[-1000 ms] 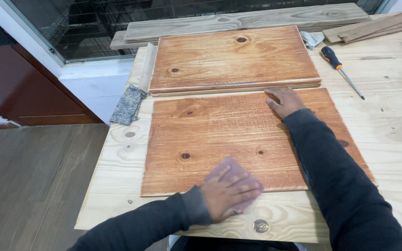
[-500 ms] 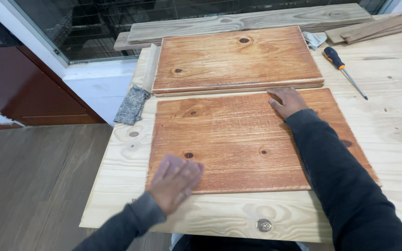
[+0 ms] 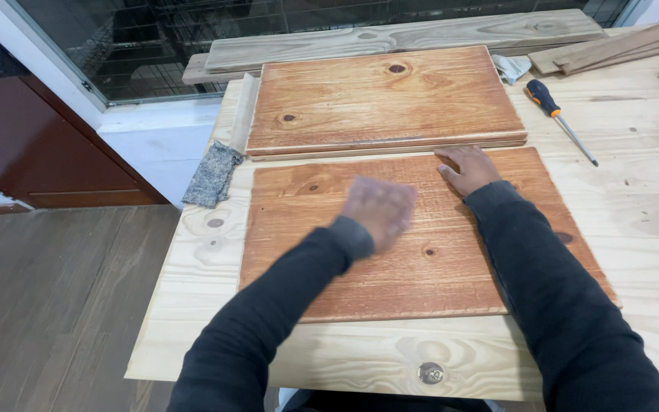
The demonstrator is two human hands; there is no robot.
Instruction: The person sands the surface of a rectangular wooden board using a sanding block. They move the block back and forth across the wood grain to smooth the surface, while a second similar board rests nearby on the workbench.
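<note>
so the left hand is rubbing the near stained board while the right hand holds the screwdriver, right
Not quite. In the head view the right hand lies flat on the near stained board, pressing on its far edge. The screwdriver lies untouched on the table. The left hand, blurred, is on that board as you say.

Reddish-brown stained board (image 3: 451, 267) with dark knots, pale pine table (image 3: 634, 206), orange-and-black screwdriver (image 3: 544, 96), grey speckled cloth (image 3: 211, 175)

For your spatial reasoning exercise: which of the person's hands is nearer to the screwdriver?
Right. The right hand rests flat on the near stained board's far edge, closer to the screwdriver. The left hand is mid-board, farther away.
</note>
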